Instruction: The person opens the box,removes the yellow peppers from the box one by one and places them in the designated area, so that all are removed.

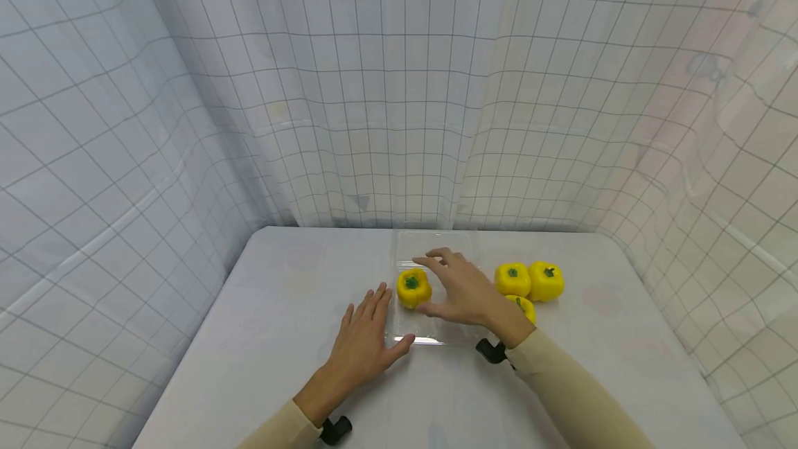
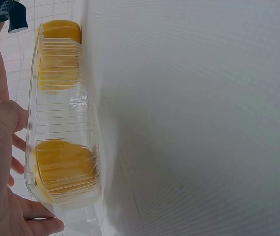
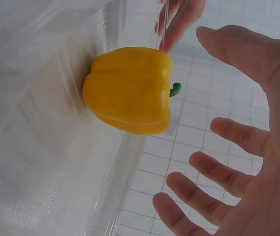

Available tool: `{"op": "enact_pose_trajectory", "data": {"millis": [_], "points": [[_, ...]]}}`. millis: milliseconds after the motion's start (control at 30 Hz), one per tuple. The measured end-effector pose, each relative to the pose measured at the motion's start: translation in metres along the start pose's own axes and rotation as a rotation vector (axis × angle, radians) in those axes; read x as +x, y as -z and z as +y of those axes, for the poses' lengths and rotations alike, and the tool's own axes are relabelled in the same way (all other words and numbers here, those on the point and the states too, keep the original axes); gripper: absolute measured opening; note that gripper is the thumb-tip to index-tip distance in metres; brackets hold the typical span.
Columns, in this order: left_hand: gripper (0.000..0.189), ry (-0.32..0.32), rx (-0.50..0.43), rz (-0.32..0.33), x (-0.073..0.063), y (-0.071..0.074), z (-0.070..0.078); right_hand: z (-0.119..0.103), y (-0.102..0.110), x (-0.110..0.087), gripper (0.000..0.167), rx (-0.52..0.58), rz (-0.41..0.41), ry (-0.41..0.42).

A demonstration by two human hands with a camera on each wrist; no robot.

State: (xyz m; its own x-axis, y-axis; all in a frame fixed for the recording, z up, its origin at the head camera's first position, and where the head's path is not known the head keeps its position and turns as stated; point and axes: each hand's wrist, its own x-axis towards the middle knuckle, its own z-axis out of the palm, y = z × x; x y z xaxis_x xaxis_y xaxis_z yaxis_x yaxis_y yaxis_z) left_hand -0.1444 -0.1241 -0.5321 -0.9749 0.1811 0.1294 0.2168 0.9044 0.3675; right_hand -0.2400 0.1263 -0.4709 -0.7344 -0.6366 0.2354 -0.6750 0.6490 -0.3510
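Observation:
One yellow bell pepper (image 1: 413, 288) with a green stem stands in the left part of a clear plastic container (image 1: 430, 331). My right hand (image 1: 461, 289) is over the container, just right of that pepper, its fingers spread and holding nothing. In the right wrist view the pepper (image 3: 130, 91) sits apart from the fingertips. My left hand (image 1: 361, 348) lies along the container's left side, fingers extended and thumb toward the front corner. The left wrist view shows its thumb and fingertips right at the rim of the ribbed container (image 2: 61, 118).
Right of the container are three more yellow bell peppers, two at the back (image 1: 513, 279) (image 1: 546, 281) and one nearer (image 1: 524, 307), partly hidden by my right forearm. The container's clear lid (image 1: 436, 240) extends behind it. Gridded white curtains (image 1: 399, 89) surround the white table (image 1: 280, 296).

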Motion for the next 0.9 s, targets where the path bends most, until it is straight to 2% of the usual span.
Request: {"op": "enact_pose_trajectory", "data": {"millis": [167, 500, 900], "points": [[0.103, -0.009, -0.001, 0.011, 0.0, 0.0, 0.0, 0.0, -0.003, 0.007, 0.094, 0.0, -0.061, -0.019], [0.103, -0.019, -0.008, 0.017, 0.0, 0.001, -0.001, 0.002, -0.012, 0.018, 0.103, 0.022, -0.124, -0.024], [0.103, -0.019, 0.002, 0.025, 0.0, 0.0, 0.001, -0.004, -0.018, 0.023, 0.096, 0.012, -0.164, -0.037]]}}
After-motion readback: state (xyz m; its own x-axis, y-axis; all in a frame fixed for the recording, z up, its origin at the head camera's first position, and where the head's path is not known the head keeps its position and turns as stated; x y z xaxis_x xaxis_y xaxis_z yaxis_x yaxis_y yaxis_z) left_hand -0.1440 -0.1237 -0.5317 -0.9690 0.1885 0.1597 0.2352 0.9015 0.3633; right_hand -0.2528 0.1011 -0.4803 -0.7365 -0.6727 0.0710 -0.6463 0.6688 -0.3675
